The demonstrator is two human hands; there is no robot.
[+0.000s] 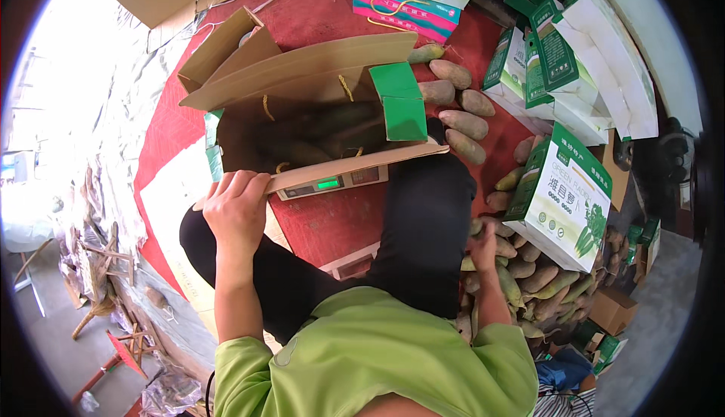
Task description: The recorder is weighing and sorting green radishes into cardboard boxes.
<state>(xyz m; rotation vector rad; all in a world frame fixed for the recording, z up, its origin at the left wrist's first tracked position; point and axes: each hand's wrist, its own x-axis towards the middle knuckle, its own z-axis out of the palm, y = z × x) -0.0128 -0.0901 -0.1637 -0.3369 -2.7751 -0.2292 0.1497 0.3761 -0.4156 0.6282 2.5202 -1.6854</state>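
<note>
An open cardboard box [317, 82] with green end flaps and yellow cord handles rests on a scale [331, 184] with a lit green display. Several dim, elongated radishes lie in the shadow inside it. My left hand [238, 209] is closed over the left end of the box's near flap. Beyond my right knee, my right hand [482, 247] reaches into a pile of green and brown radishes [535, 281]. Its fingers are curled in among them, and whatever they grip is hidden.
Several loose radishes [463, 124] lie on the red surface [313, 224] right of the box. A white and green carton [566, 198] leans by the pile. More cartons [596, 62] stand at the far right. A small open cardboard box [226, 50] sits behind, and wooden stools [113, 266] at left.
</note>
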